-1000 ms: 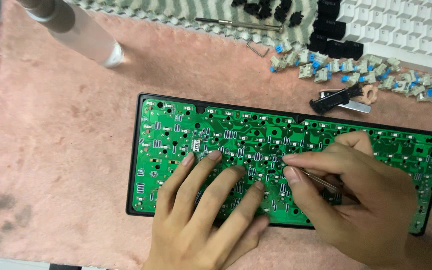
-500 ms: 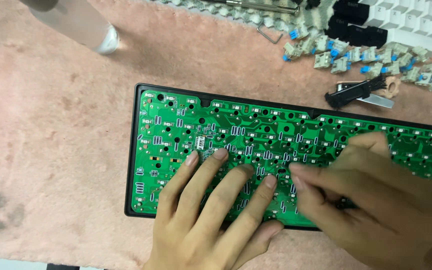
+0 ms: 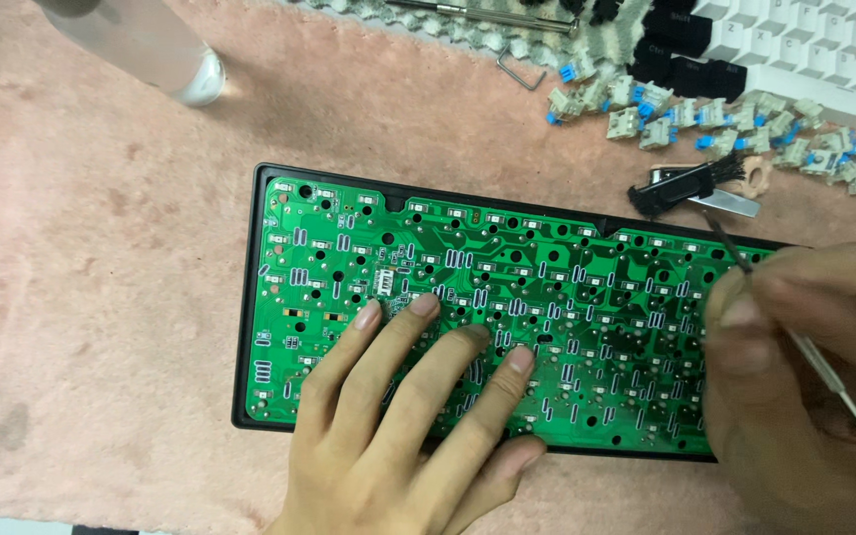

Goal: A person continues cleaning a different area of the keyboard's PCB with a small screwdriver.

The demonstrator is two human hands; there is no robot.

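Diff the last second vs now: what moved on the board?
The right hand slid right, from the board's middle to its right end, tilting up the thin metal tool it grips. The left hand stayed flat on the green circuit board, which remained in its black tray.

A pink fuzzy mat [image 3: 101, 248] covers the work surface under even, bright light.
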